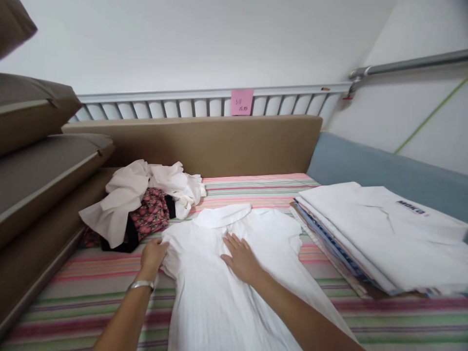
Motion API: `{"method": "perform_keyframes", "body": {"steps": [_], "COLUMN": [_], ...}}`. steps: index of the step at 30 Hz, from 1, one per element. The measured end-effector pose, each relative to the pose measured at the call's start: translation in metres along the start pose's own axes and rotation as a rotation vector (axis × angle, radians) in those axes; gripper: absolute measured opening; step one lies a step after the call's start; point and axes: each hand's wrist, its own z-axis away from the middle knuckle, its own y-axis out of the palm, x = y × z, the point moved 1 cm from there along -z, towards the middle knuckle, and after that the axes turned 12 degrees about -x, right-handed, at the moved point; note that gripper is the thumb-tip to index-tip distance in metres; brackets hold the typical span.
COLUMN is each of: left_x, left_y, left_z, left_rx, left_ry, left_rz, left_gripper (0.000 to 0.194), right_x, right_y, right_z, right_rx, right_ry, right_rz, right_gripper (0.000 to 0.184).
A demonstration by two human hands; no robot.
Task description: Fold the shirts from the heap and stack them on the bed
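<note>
A white dress [219, 292] with a collar and short sleeves lies spread flat on the striped bed sheet [91, 292]. My right hand [239, 256] rests open and flat on its chest, fingers stretched toward the collar. My left hand [153, 253], with a silver bracelet at the wrist, is closed on the dress's left sleeve [168, 251] at its edge.
A heap of unfolded clothes [142, 202], white and pink-flowered, lies at the back left. A stack of folded clothes [383, 234] sits at the right. Brown cushions [36, 165] rise along the left, a brown board [204, 144] and a railing behind.
</note>
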Motion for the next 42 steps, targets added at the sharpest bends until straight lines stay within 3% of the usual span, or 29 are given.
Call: {"method": "perform_keyframes", "body": {"steps": [5, 9, 11, 13, 15, 18, 21, 23, 27, 31, 33, 36, 38, 40, 42], "left_x": [0.003, 0.018, 0.016, 0.001, -0.027, -0.075, -0.104, -0.111, -0.109, -0.104, -0.099, -0.089, -0.084, -0.081, -0.079], "left_y": [-0.022, -0.022, -0.017, -0.009, 0.006, 0.037, 0.066, 0.075, 0.068, 0.059, 0.06, 0.067, 0.074, 0.083, 0.092], "left_z": [-0.007, -0.001, 0.008, 0.025, 0.051, 0.1, 0.132, 0.139, 0.148, 0.176, 0.191, 0.199, 0.198, 0.196, 0.196], "left_rx": [-0.121, -0.021, -0.05, -0.175, -0.224, -0.004, 0.145, 0.147, 0.0, -0.05, -0.053, -0.064, -0.07, -0.102, -0.139], "left_ry": [-0.004, -0.037, -0.004, 0.16, 0.474, 0.929, 1.001, 0.968, 0.965, 1.045, 1.086, 1.088, 1.042, 0.961, 0.874], "left_rz": [0.039, -0.112, -0.135, -0.099, 0.024, 0.204, 0.132, 0.067, 0.022, 0.023, 0.056, 0.094, 0.1, 0.108, 0.108], "left_gripper": [0.031, 0.031, 0.035, 0.04, 0.039, 0.04, 0.043, 0.046, 0.053, 0.057, 0.06, 0.063, 0.066, 0.07, 0.074], "right_x": [-0.016, -0.021, -0.02, -0.015, -0.009, -0.003, -0.01, -0.022, -0.045, -0.034, -0.017, 0.003, 0.007, 0.003, -0.009], "right_y": [-0.009, -0.009, -0.014, -0.02, -0.022, -0.014, -0.011, -0.018, -0.051, -0.073, -0.074, -0.068, -0.066, -0.068, -0.072], "right_z": [0.0, 0.002, 0.006, 0.014, 0.024, 0.037, 0.037, 0.028, -0.015, -0.091, -0.131, -0.177, -0.197, -0.209, -0.216], "right_rx": [-0.08, -0.078, -0.108, -0.152, -0.134, -0.044, -0.038, -0.068, -0.23, -0.245, -0.127, 0.252, 0.466, 0.536, 0.521], "right_ry": [0.056, 0.089, 0.11, 0.076, -0.009, -0.066, -0.05, -0.031, 0.038, -0.064, -0.114, -0.071, -0.045, -0.07, -0.102], "right_rz": [0.049, 0.085, 0.086, 0.083, 0.058, -0.001, -0.07, -0.14, -0.217, -0.222, -0.15, 0.046, 0.108, 0.082, 0.04], "right_gripper": [0.051, 0.049, 0.048, 0.048, 0.047, 0.049, 0.049, 0.04, 0.033, 0.038, 0.048, 0.065, 0.063, 0.052, 0.044]}}
